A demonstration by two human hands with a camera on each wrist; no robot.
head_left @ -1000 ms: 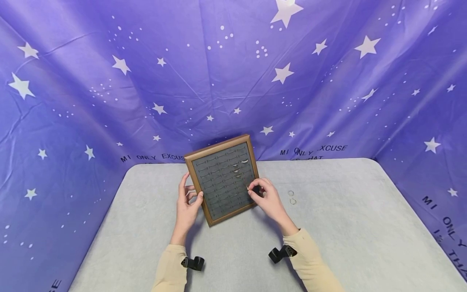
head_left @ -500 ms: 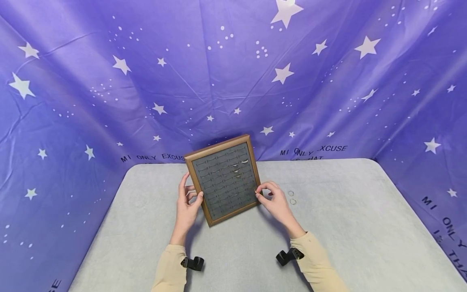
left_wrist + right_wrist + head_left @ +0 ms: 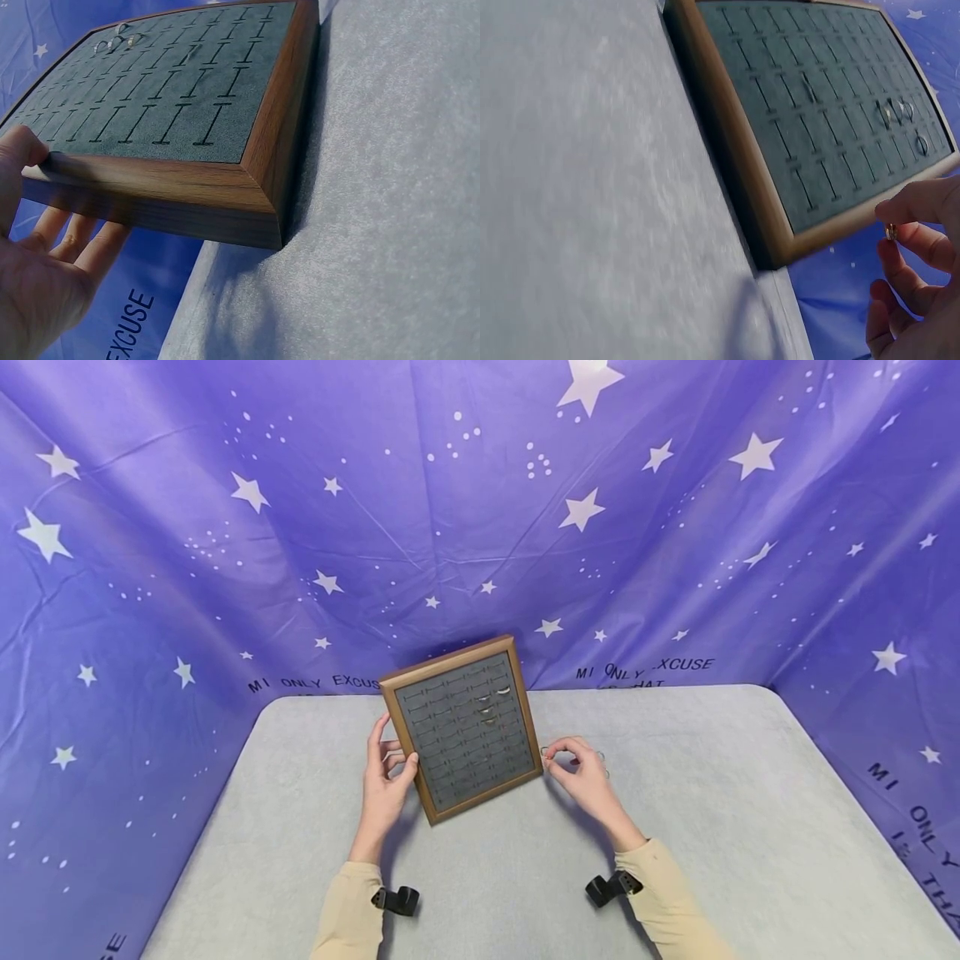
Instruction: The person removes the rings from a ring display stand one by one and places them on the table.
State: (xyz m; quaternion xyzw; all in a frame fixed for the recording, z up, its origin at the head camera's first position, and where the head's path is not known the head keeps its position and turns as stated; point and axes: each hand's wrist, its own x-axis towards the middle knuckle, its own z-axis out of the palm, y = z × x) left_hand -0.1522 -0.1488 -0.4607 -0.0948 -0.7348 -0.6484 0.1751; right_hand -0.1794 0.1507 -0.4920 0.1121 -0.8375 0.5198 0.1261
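Note:
A ring display tray (image 3: 465, 735) with a brown wooden frame and a dark slotted pad stands tilted on the table. My left hand (image 3: 386, 789) grips its left side, thumb on the front of the frame and fingers behind. Several rings (image 3: 503, 691) sit in slots toward the upper right of the pad. Just off the tray's lower right edge, my right hand (image 3: 587, 778) pinches a gold-coloured ring (image 3: 890, 232) between thumb and fingers. In the right wrist view the pinched ring shows beside the wooden frame (image 3: 810, 242).
On the pale grey table (image 3: 720, 827), two loose rings lie right of the tray, mostly covered by my right hand in the head view. A purple-blue star-printed cloth (image 3: 480, 510) rises behind and at both sides.
My right hand has drawn away from the pad toward the right, still pinching the ring, and now overlaps the loose rings. The left hand and the tray have stayed in place.

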